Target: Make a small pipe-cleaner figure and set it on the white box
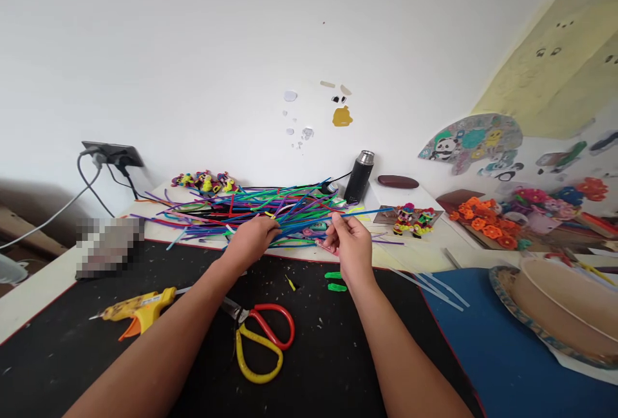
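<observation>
A heap of coloured pipe cleaners [251, 212] lies across the far side of the table. My left hand [253, 237] rests on the near edge of the heap, fingers curled into the strands. My right hand [350, 241] pinches a blue pipe cleaner [367, 213] that sticks out to the right over the table. Both hands hover just beyond a black mat [313, 353].
Red and yellow scissors [261, 341] and a yellow glue gun [138, 310] lie on the mat, with small green scraps [335, 281] near my right wrist. A dark flask [358, 176], craft figures [412, 218], orange flowers [483, 225] and a straw hat [560, 308] stand to the right.
</observation>
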`<move>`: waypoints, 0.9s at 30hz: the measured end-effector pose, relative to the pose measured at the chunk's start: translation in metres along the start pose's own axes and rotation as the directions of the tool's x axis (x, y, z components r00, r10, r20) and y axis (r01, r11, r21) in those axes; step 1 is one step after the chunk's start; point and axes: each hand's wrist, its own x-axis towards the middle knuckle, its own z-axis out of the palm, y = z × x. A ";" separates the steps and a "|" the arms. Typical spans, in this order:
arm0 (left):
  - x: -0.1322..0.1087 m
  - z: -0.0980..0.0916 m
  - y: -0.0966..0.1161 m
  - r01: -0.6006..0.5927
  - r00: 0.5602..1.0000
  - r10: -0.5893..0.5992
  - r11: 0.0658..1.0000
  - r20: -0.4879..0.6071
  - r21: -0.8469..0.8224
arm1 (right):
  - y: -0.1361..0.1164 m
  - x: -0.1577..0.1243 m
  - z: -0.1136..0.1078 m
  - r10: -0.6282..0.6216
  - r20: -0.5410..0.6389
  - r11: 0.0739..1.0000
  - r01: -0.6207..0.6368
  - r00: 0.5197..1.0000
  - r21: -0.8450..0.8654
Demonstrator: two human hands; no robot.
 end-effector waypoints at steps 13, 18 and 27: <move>0.000 -0.002 0.027 0.244 0.970 -0.125 0.553 0.210 -0.796 | -0.009 0.002 -0.001 0.132 -0.121 0.966 -0.100 0.984 0.240; -0.001 -0.009 0.048 0.211 0.951 -0.191 -0.179 0.245 -0.961 | -0.005 -0.001 0.004 0.140 -0.102 0.968 -0.115 0.985 0.222; 0.001 -0.012 0.052 0.146 0.922 -0.310 -0.276 0.232 -0.950 | 0.008 -0.011 0.012 0.067 0.063 0.997 -0.068 0.996 0.022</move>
